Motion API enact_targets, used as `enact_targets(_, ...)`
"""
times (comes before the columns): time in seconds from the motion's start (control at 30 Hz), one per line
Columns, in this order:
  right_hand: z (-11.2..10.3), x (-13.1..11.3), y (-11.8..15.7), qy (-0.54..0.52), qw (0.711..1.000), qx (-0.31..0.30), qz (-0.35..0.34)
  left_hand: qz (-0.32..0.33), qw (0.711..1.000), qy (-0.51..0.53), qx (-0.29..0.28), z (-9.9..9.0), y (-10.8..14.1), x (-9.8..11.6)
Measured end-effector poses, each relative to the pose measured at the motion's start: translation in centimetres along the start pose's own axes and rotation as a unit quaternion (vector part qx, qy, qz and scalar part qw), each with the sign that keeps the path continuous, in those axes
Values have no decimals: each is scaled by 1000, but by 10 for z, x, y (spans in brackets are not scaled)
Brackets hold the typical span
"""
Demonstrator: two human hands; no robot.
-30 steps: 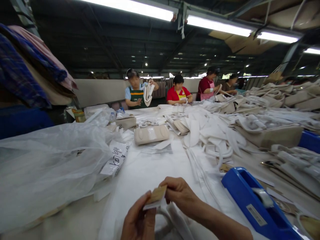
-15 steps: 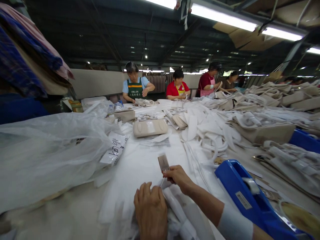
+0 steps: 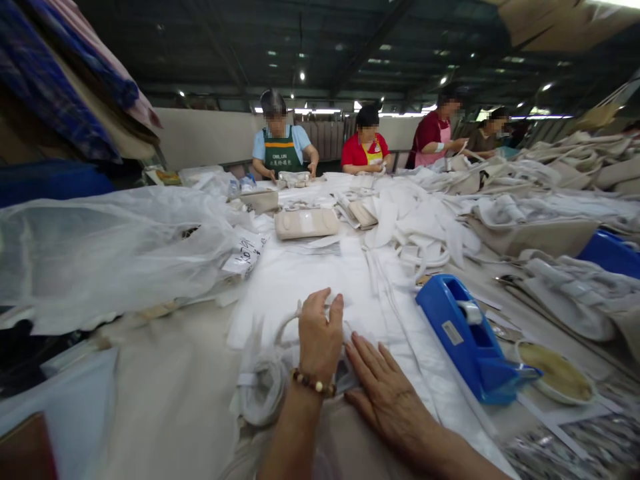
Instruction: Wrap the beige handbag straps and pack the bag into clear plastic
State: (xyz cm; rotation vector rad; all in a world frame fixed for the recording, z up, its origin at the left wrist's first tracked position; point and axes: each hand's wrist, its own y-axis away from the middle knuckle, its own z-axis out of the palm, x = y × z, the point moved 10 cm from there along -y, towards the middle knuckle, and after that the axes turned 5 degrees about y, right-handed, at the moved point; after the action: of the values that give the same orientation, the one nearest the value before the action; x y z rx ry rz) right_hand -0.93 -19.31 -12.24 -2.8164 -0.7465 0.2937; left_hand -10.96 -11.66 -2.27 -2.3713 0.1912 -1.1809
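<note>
A beige bag (image 3: 345,437) with filmy white wrapping lies in front of me at the bottom of the view. My right hand (image 3: 387,393) rests flat on its upper right part, fingers stretched out. My left hand (image 3: 321,333), with a beaded bracelet (image 3: 314,383) at the wrist, is at the bag's top edge. Its thumb stands apart from its fingers, and I see nothing held there. Left of it lies a white-wrapped coil of strap (image 3: 263,393). Stacked white sheets (image 3: 320,273) spread out beyond both hands.
A blue tape dispenser (image 3: 465,340) stands to the right, beside a round dish (image 3: 555,373). A finished-looking beige bag (image 3: 307,224) sits ahead. Clear plastic (image 3: 115,253) covers the left side. Wrapped bags (image 3: 540,227) pile up on the right. Several co-workers sit or stand across the table.
The small tag that my right hand held up is no longer visible. That hand has come down flat onto the bag. My left hand has reached forward, and the view has tilted down.
</note>
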Motion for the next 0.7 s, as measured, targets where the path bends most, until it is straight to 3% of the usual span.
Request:
enact_targets(0.07,0,2,-3,-12,1000,3,6,50,998,35,-4,-30,8,26)
enact_targets(0.13,-2,5,-4,-24,1000,5,15,84,996,24,32,-77,27,31)
enact_targets(0.2,-2,8,-4,-40,999,5,26,7,997,-59,50,-118,55,-4)
enact_targets(0.27,-2,11,-3,-67,997,5,37,-158,984,-83,3,-138,96,-70)
enact_targets(0.33,-3,14,-4,-107,993,5,51,-321,946,-22,-28,-142,146,-131)
enact_targets(0.4,-6,18,-3,-156,985,5,72,-356,932,45,-49,-133,172,-153)
enact_targets(0.53,-5,41,17,-232,957,-3,172,-361,915,116,-136,-104,177,-139)
enact_targets(0.7,13,60,61,-356,880,-90,301,-392,902,112,-146,-109,167,-124)
